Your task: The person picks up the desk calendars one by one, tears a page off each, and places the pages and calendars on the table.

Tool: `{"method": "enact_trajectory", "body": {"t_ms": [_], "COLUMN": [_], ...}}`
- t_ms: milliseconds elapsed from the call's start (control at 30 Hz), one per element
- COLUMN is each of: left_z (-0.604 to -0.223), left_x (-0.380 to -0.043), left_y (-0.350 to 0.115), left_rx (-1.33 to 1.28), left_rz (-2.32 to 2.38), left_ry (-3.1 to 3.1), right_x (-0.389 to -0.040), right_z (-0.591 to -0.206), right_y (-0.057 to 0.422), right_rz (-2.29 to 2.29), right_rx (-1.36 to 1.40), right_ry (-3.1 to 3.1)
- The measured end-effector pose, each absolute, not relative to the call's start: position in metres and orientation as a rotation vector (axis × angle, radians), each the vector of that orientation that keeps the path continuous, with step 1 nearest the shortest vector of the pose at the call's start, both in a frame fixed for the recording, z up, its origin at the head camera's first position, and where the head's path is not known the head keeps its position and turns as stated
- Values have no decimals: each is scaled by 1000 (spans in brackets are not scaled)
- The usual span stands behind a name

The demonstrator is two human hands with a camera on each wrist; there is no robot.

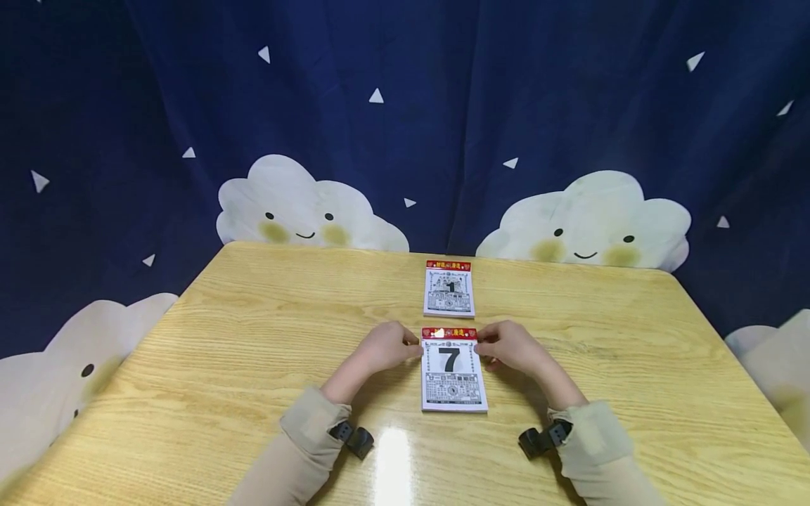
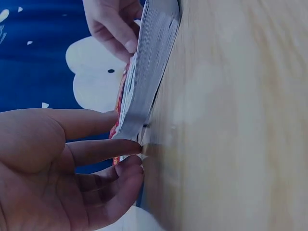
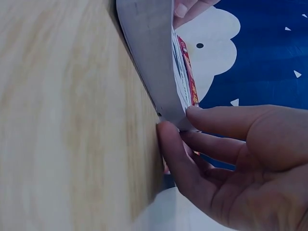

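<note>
A thick tear-off calendar (image 1: 451, 390) with a red header and a large black 7 lies on the wooden table between both hands. At its upper left side, the left hand (image 1: 387, 346) pinches the edge, thumb by the top face and index finger low near the tabletop. Opposite, the right hand (image 1: 511, 346) grips the upper right edge in the same way. The wrist views show the calendar's page stack (image 2: 153, 62) side-on, with the right thumb (image 3: 219, 119) against its corner. Just beyond lies a second calendar (image 1: 448, 295), showing a 1, untouched.
The light wooden table (image 1: 285, 302) extends to both sides of the calendars. Behind it hangs a dark blue curtain (image 1: 405, 126) with white triangles and smiling clouds. Black straps with small devices (image 1: 354, 439) sit on both wrists, over beige sleeves.
</note>
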State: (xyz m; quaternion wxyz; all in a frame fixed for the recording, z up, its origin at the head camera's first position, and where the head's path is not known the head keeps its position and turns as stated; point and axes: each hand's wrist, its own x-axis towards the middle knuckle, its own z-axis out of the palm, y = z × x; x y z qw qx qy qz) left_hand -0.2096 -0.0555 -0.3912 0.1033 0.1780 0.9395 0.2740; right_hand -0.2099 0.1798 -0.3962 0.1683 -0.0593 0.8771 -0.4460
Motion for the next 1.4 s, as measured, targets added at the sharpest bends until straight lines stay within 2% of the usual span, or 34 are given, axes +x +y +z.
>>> {"method": "enact_trajectory", "body": {"t_ms": [467,1000,1400], "left_z": [-393,-400,-399], "left_x": [-207,-208,-215], "left_y": [-51,-44,-42], "left_rx": [528,266,116], "left_rz": [917,1592,2041], "left_ry": [2765,2398,2108], "right_x": [-210,-214,-215], "right_z": [-400,-403,-381], "right_y": [177,175,170], "right_rz": [-1461,-1703,-1911], "right_rx": [-93,-59,-40], "right_ry": [2446,2488,2390]}}
